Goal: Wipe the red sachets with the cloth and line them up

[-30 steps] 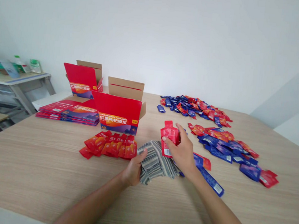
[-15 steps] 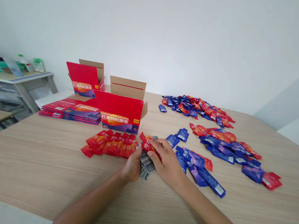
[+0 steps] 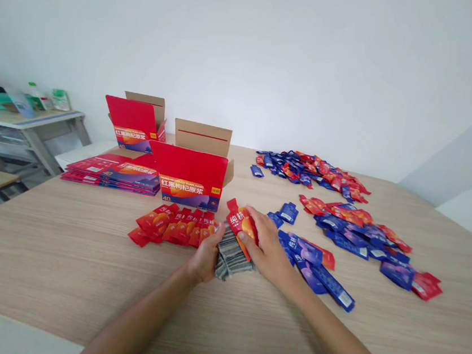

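My right hand (image 3: 263, 242) is closed on a red pouch (image 3: 237, 218) with an orange print and white lettering, its neck tilted up to the left. Beneath that pouch is a grey striped cloth (image 3: 231, 254), gripped along its left side by my left hand (image 3: 207, 256). Left of my hands, a row of overlapping red pouches (image 3: 187, 227) lies on the table. To the right, blue pouches (image 3: 308, 252) lie in a loose group, a red one partly under them.
An open red carton (image 3: 189, 174) stands behind the row, with another open carton (image 3: 133, 123) farther back. Flattened cartons (image 3: 112, 171) are stacked at left. Mixed red and blue pouches form a far pile (image 3: 311, 169) and a nearer strip (image 3: 361, 234). A side desk (image 3: 33, 120) holds bottles.
The red pouch now shows more of its front, lying across the cloth. The cloth is spread wider between my hands. Pouches and cartons on the table stay put.
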Motion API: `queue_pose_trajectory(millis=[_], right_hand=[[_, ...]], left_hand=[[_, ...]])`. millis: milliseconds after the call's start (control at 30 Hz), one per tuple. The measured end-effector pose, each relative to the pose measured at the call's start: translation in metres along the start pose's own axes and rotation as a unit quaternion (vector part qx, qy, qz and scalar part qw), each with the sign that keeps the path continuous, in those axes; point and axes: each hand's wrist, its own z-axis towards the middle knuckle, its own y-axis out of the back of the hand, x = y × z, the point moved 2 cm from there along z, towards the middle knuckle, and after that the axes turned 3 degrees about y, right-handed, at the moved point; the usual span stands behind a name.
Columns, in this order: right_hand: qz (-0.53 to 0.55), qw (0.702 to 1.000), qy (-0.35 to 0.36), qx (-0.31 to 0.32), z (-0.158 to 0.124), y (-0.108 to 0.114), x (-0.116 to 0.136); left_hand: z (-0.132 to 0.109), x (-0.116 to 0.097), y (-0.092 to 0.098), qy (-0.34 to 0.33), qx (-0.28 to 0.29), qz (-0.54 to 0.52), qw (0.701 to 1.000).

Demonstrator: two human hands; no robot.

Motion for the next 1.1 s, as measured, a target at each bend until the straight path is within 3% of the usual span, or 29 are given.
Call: queue_pose_trajectory(millis=[200, 333, 633, 767, 900, 1100], right_hand=[[0.017, 1.000, -0.011, 0.023, -0.001, 0.000, -0.011], [0.066, 0.997, -0.030, 0.037, -0.001, -0.002, -0.014], [-0.059, 0.995, 0.049, 0.067, -0.004, -0.004, 0.008], [-0.102, 0.991, 0.044, 0.073, -0.004, -0.003, 0.015], [-0.164, 0.983, 0.038, 0.072, -0.004, -0.001, 0.020], [-0.203, 0.968, 0.106, 0.106, -0.004, 0.001, 0.024]], left_hand=[[0.005, 0.014, -0.001, -0.021, 0.029, -0.002, 0.999], [0.004, 0.012, -0.004, -0.026, 0.032, -0.018, 0.999], [-0.006, -0.018, -0.007, -0.097, -0.075, -0.057, 0.991], [-0.008, -0.024, -0.009, -0.117, -0.085, -0.053, 0.988], [-0.006, -0.020, -0.009, -0.096, -0.084, -0.049, 0.991], [-0.003, -0.002, -0.008, -0.036, -0.050, -0.066, 0.996]])
